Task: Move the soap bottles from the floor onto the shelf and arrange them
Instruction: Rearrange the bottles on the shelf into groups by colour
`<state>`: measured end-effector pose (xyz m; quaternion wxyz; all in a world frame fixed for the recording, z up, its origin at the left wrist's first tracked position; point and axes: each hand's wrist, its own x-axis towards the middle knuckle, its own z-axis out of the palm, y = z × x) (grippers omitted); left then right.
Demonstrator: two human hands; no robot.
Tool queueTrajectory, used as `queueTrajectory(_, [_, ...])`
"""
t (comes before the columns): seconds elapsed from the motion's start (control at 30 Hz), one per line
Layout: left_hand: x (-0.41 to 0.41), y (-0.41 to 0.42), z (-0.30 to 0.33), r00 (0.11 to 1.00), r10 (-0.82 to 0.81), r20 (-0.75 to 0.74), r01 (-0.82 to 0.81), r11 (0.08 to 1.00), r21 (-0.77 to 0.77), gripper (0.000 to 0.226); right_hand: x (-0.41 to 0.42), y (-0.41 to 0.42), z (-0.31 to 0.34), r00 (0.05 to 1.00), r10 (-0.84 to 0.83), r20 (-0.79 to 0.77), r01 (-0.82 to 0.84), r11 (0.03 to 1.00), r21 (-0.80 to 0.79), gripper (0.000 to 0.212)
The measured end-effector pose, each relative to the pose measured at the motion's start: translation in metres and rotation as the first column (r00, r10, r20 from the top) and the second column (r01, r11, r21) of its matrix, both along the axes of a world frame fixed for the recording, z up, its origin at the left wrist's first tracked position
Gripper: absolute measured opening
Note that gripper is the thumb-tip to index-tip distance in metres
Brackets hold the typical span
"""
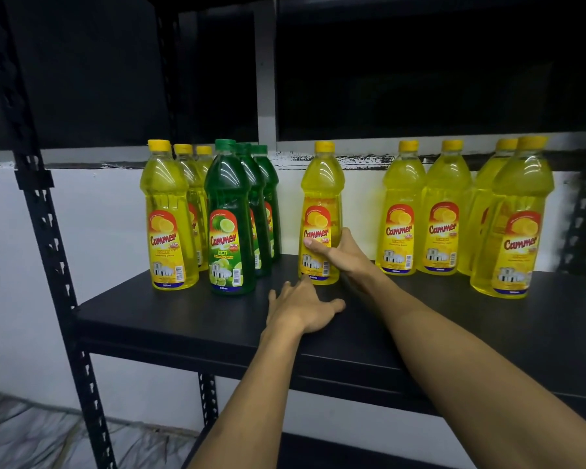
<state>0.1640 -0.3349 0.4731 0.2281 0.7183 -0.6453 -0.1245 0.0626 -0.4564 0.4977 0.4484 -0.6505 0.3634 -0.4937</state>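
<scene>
A black metal shelving unit with a flat black shelf board (190, 309) stands against a white wall (109, 214), and a pale crumpled sheet (31, 431) lies on the floor below, left of both arms. Well to the left of the left hand, a file of three clear plastic bottles of yellow lemon soap with yellow caps (170, 218) runs front to back. Just beside it, nearer that hand, stands a file of three green lime soap bottles with green caps (230, 221), all upright. The left hand (301, 308) lies flat on the board with its fingers spread and relaxed, one fingertip reaching to the foot of a single yellow soap bottle (321, 214) just beyond it. The right hand (339, 253) grips this single bottle low on its label, thumb across the front and fingers curled round its right side; the bottle stands upright on the board. To the right of the right hand stand two more yellow bottles (423, 211) side by side, then a further pair of yellow bottles (511, 225), one partly behind the other, close to the board's right end.
</scene>
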Motion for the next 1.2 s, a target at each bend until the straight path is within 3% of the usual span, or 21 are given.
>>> queueTrajectory(0.13, [0.000, -0.001, -0.001, 1.000, 0.000, 0.000, 0.000, 1.000, -0.002, 0.084, -0.002, -0.001, -0.003, 0.997, 0.064, 0.051, -0.065, 0.998, 0.010, 0.068])
queueTrajectory(0.23, [0.000, 0.000, 0.000, 1.000, -0.001, -0.002, 0.001, 1.000, -0.001, 0.084, -0.003, 0.000, -0.001, 0.995, 0.082, 0.056, -0.082, 0.997, 0.012, 0.077])
queueTrajectory(0.37, [0.000, 0.001, 0.000, 1.000, 0.000, -0.004, 0.000, 1.000, -0.003, 0.084, -0.003, 0.004, -0.001, 0.993, 0.097, 0.062, -0.097, 0.995, 0.001, 0.069])
queueTrajectory(0.47, [0.000, 0.002, 0.001, 1.000, -0.002, -0.005, 0.002, 1.000, -0.007, 0.083, -0.003, 0.005, -0.001, 0.993, 0.099, 0.067, -0.099, 0.995, 0.009, 0.078])
queueTrajectory(0.6, [-0.001, 0.003, 0.001, 1.000, -0.001, -0.001, 0.001, 1.000, -0.006, 0.083, -0.003, 0.008, 0.000, 0.992, 0.113, 0.064, -0.114, 0.994, 0.007, 0.050])
queueTrajectory(0.73, [-0.001, 0.004, 0.002, 1.000, -0.001, 0.000, 0.001, 1.000, -0.007, 0.083, -0.004, 0.007, 0.000, 0.992, 0.112, 0.051, -0.112, 0.994, 0.002, 0.093])
queueTrajectory(0.87, [-0.001, 0.005, 0.002, 1.000, -0.002, -0.003, 0.002, 1.000, -0.003, 0.083, -0.004, 0.005, -0.001, 0.994, 0.101, 0.044, -0.101, 0.995, 0.001, 0.107])
queueTrajectory(1.1, [-0.001, 0.005, 0.002, 1.000, -0.005, 0.002, 0.005, 1.000, -0.004, 0.084, -0.005, 0.004, -0.002, 0.996, 0.084, 0.035, -0.084, 0.996, 0.004, 0.113])
queueTrajectory(1.2, [-0.001, 0.006, 0.002, 1.000, -0.005, 0.009, 0.005, 1.000, -0.005, 0.084, -0.006, 0.016, 0.005, 0.999, 0.050, -0.020, -0.049, 0.999, 0.007, 0.101])
